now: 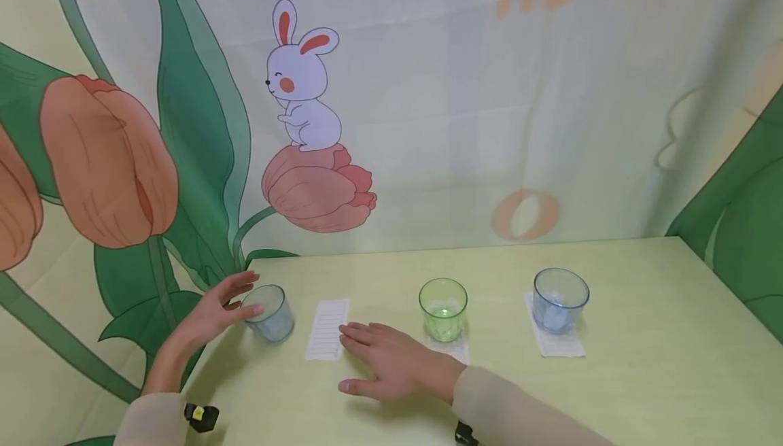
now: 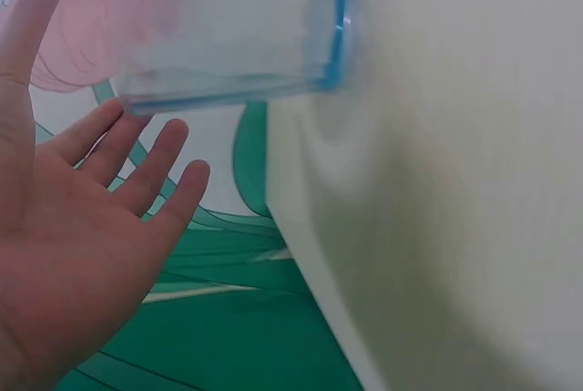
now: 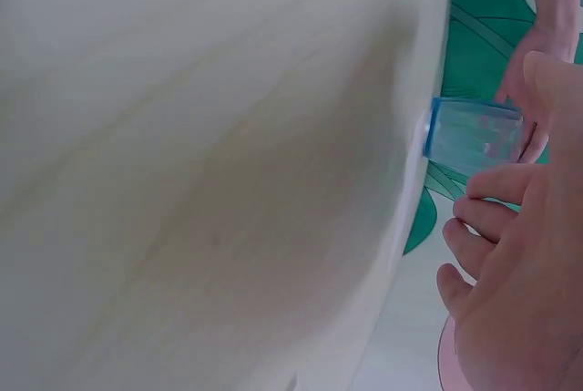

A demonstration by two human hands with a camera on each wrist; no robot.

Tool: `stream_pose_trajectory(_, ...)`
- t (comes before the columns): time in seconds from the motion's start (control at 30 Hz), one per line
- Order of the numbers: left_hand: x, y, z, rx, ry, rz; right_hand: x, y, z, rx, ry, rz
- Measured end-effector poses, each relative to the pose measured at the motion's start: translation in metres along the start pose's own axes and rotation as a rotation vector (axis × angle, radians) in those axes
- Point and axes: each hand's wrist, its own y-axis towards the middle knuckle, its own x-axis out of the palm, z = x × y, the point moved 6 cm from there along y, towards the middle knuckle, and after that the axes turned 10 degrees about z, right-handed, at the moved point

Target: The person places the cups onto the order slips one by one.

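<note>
At the table's left end stands a light blue glass (image 1: 270,317), upright. My left hand (image 1: 214,310) is at its rim, fingers spread and loosely bent, with the thumb overlapping the near rim. The left wrist view shows the blue glass (image 2: 232,31) just beyond the relaxed fingertips. A white lined paper slip (image 1: 327,330) lies flat to the right of this glass. My right hand (image 1: 397,362) is palm down over the table, fingers extended, fingertips right at the slip's right edge. In the right wrist view the right hand's fingers (image 3: 483,218) show, slightly bent, holding nothing.
A green glass (image 1: 443,310) stands on another paper slip (image 1: 455,349), partly behind my right wrist. Farther right, a second blue glass (image 1: 559,300) stands on its own slip (image 1: 563,345). A printed cloth (image 1: 428,92) with a rabbit and tulips hangs behind the pale table (image 1: 648,364).
</note>
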Motion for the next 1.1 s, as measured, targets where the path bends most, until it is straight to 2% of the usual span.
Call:
stream_pose_trajectory(0.2, 0.004, -0.005, -0.013, -0.05, -0.03, -0.035, 0.017, 0.008, -0.004, 0.017, 0.025, -0.09)
stream_pose_trajectory(0.4, 0.011, -0.006, -0.015, -0.059, -0.041, -0.052, 0.028, 0.008, -0.007, -0.001, -0.037, -0.129)
stream_pose_trajectory(0.53, 0.016, -0.005, -0.019, -0.071, -0.028, -0.043, 0.027, 0.008, -0.009, -0.005, -0.046, -0.15)
stream_pose_trajectory(0.83, 0.021, -0.003, -0.019, -0.045, -0.158, -0.047, 0.029, 0.013, -0.011, -0.002, -0.062, -0.175)
stream_pose_trajectory(1.1, 0.022, -0.004, -0.021, -0.042, -0.185, -0.03, 0.028, 0.016, -0.012, -0.001, -0.095, -0.226)
